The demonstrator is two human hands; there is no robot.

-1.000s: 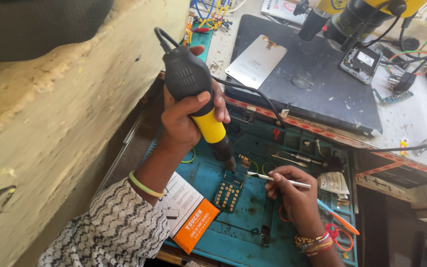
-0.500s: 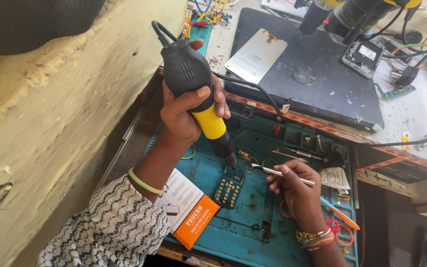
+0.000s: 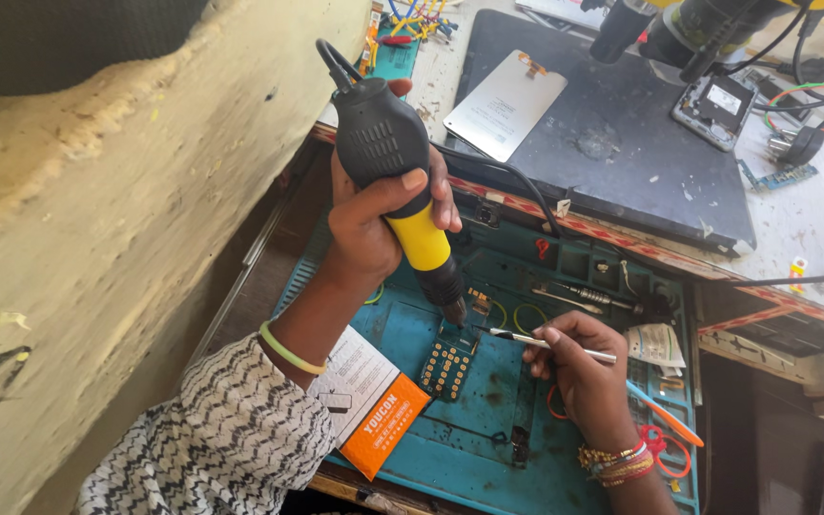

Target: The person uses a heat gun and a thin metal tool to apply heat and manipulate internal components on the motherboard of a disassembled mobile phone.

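- Left hand point(image 3: 374, 224) wrapped around hot-air tool point(image 3: 402, 205), frame centre, nozzle slanting down-right
- Right hand point(image 3: 579, 367) pinches tweezers point(image 3: 550, 343), lying level, tip pointing left
- Small circuit board point(image 3: 447, 362) on teal mat point(image 3: 469, 448), just below nozzle, left of tweezer tip
- Orange-and-white box point(image 3: 374, 401) lower left

I'm seeing circuit board point(image 3: 448, 367) lying on work mat point(image 3: 488, 448) | box point(image 3: 371, 401) sitting left | tweezers point(image 3: 550, 343) hovering right
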